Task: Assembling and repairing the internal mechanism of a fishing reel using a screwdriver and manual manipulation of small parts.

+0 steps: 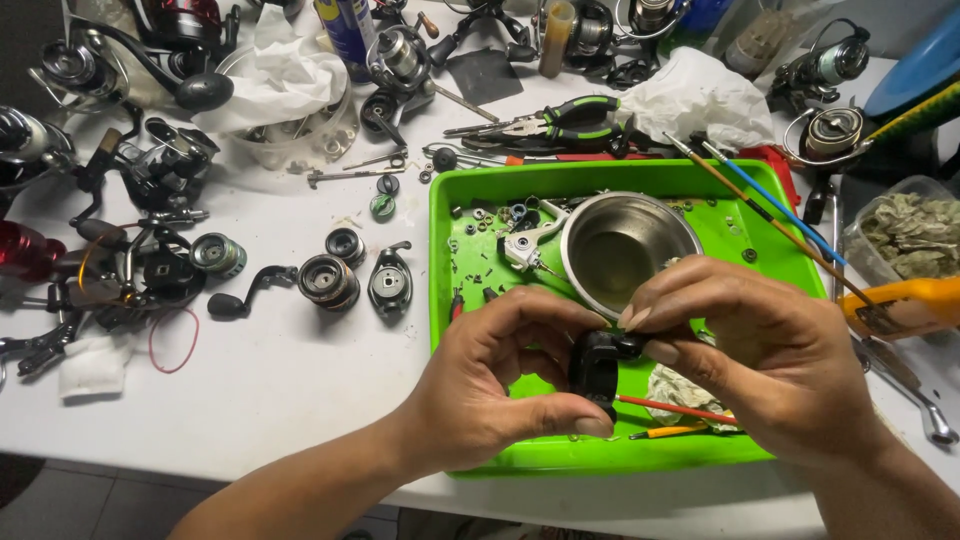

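Bare table left of tray

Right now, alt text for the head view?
Two bare hands, left hand and right hand, hold a small black reel part over a green tray that holds a steel bowl and tiny screws. Fishing reels, pliers and loose parts cover the white table.

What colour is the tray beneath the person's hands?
Bright green tray, seen in the head view; both hands hold a black part over it.
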